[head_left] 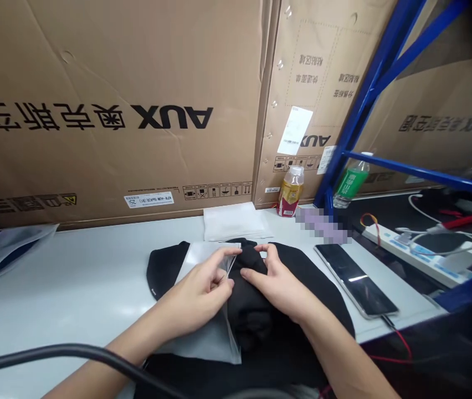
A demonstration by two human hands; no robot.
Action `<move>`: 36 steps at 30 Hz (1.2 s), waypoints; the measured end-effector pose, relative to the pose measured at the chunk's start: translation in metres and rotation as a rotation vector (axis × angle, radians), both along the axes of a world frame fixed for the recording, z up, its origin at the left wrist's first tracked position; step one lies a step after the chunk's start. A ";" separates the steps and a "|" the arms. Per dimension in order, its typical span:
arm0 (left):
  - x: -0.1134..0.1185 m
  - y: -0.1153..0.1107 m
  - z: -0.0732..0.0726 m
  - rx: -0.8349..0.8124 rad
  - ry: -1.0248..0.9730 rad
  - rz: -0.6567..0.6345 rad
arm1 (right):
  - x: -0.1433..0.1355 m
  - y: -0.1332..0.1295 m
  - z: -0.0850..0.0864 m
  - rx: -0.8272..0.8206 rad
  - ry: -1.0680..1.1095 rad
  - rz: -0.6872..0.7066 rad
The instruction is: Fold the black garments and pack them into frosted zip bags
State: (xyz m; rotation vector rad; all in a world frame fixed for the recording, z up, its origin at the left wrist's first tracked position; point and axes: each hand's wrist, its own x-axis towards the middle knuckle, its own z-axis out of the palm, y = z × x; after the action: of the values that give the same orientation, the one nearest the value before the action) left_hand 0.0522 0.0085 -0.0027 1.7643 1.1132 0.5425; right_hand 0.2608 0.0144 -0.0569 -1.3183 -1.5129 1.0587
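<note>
Holding the frosted bag (205,343) by its edge, the left hand (194,291) is loosely curled; at its three o'clock the partly closed right hand (282,287) grips bunched black cloth (248,299). The present step seems to be meeting cloth with bag mouth, calling for a spread opening. Farther out, at three o'clock, lies a phone (354,281).

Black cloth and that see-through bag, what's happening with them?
A person is using both hands. The left hand holds the open edge of the pale bag, and the right hand grips the bunched black cloth beside that opening. More black fabric spreads underneath, on the table. I can't tell whether any cloth is inside yet.
</note>
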 end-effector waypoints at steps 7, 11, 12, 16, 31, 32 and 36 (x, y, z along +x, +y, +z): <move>-0.003 0.007 -0.007 -0.030 -0.056 0.030 | -0.023 -0.022 0.010 0.265 -0.300 -0.070; -0.007 0.011 -0.005 0.010 -0.105 0.066 | 0.003 -0.039 0.027 0.406 -0.520 0.379; -0.008 0.012 -0.005 0.017 -0.107 0.064 | 0.009 -0.041 0.028 0.404 -0.561 0.480; -0.012 0.014 -0.003 0.106 0.114 0.030 | 0.017 -0.039 0.024 0.481 -0.682 0.487; -0.005 0.006 0.007 0.244 0.147 -0.030 | -0.024 -0.036 0.029 0.413 -0.753 0.258; -0.006 0.007 0.006 0.281 0.189 -0.020 | -0.014 -0.035 0.033 0.367 -0.646 0.331; -0.010 0.008 0.003 0.444 0.385 -0.021 | 0.033 -0.030 0.042 0.285 -0.569 0.567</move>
State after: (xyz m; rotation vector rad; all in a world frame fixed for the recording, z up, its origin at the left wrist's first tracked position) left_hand 0.0421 0.0166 0.0002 2.3352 1.3042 0.4727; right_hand 0.2938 -0.0153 -0.0152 -1.0533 -2.4663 0.7717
